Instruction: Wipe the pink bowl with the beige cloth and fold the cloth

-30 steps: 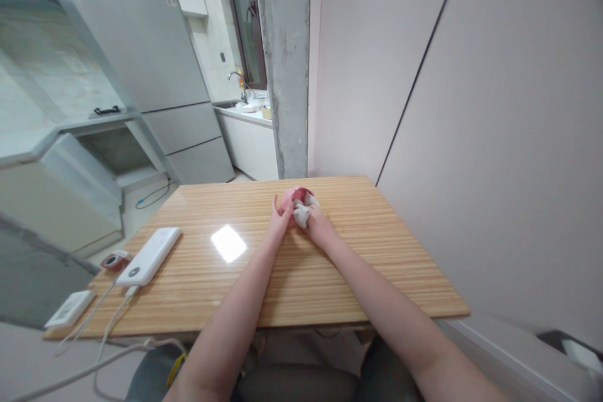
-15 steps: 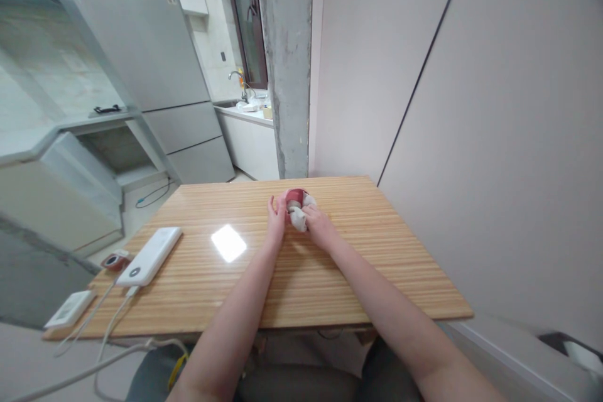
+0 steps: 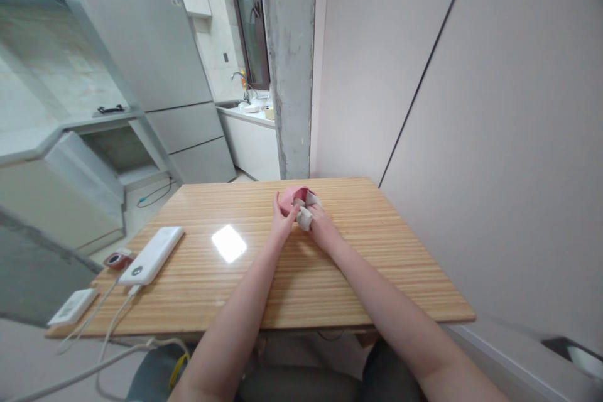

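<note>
Near the far edge of the wooden table (image 3: 377,251), a small pink bowl-like container (image 3: 290,196) is tilted with its open side toward the right. My left hand (image 3: 282,220) grips its left side, thumb at the near rim. A crumpled off-white cloth (image 3: 304,218) is bunched at the container's opening. My right hand (image 3: 323,225) is closed on that cloth, pressing it against the right side of the opening. The right fingertips are partly hidden by the cloth and container.
At the table's left lie a white power bank (image 3: 153,256) with a cable (image 3: 123,304), a small red-brown object (image 3: 117,260) and a white flat box (image 3: 73,306). Beyond stand a fridge (image 3: 136,31), a sink counter (image 3: 247,138) and a concrete pillar (image 3: 294,63). A pale wall (image 3: 494,138) rises at right.
The container has turned in my left hand, showing more of its pink outer side. My left thumb now lies over the rim beside the cloth. My right hand has shifted slightly right.
</note>
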